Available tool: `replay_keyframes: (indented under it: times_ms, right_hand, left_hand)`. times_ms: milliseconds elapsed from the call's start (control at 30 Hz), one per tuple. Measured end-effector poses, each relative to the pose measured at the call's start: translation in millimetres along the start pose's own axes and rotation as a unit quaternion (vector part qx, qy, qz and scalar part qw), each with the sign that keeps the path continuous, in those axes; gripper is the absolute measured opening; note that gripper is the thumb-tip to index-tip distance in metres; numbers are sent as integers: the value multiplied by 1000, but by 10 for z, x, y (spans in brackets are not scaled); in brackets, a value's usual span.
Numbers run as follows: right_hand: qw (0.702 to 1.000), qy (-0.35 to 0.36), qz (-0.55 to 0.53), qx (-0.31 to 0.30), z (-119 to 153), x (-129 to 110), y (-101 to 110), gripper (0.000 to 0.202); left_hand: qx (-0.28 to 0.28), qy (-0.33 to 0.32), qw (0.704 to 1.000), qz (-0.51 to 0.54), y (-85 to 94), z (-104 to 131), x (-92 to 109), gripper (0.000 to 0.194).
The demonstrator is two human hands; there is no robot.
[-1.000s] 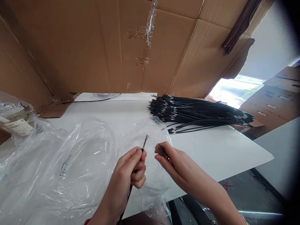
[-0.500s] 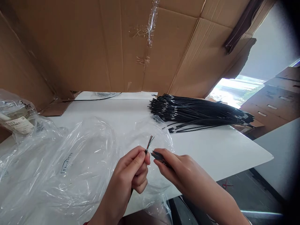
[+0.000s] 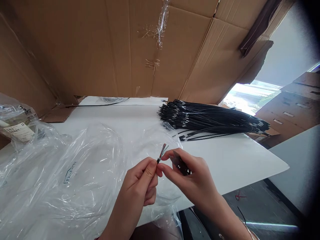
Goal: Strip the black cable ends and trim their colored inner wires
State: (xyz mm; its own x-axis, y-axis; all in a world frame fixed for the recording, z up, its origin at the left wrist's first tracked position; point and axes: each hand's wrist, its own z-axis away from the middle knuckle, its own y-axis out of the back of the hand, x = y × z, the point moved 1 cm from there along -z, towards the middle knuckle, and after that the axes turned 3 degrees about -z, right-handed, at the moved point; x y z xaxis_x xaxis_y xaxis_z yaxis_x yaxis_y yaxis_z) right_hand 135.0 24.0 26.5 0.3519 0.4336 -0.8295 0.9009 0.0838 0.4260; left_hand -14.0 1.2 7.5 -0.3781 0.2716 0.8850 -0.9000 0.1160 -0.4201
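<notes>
My left hand (image 3: 141, 185) is closed and pinches a black cable (image 3: 158, 160) near its stripped end. Thin coloured wires (image 3: 163, 150) fan out upward from the jacket, red and green ones among them. Close on the right, my right hand (image 3: 193, 171) keeps small dark snips (image 3: 180, 164) tucked against its palm and curled fingers. The thumb and forefinger of that hand reach to the base of the bared wires. Whether the fingertips touch the wires is hard to tell.
A thick bundle of black cables (image 3: 210, 116) lies at the back right of the white table (image 3: 240, 160). Clear plastic bags (image 3: 95, 176) cover its left side. A cardboard wall (image 3: 100, 50) rises behind. A labelled package (image 3: 20, 130) sits at far left.
My right hand has opened its thumb and forefinger and moved up to the cable end. The snips have shifted back into the palm. The cable end has moved slightly right.
</notes>
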Motion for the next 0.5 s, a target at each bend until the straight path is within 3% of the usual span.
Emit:
replay_keyframes:
  times_ms: [267, 400, 500]
  right_hand:
    - [1000, -12, -12, 22, -1, -53, -21, 12]
    - [1000, -23, 2, 14, 5, -41, -21, 8]
    - [999, -26, -20, 1, -22, -34, -14, 17]
  left_hand:
    - [49, -38, 992, -107, -41, 39, -15, 43]
    - [17, -13, 999, -49, -37, 30, -22, 40]
    - [-22, 20, 999, 29, -6, 22, -16, 36]
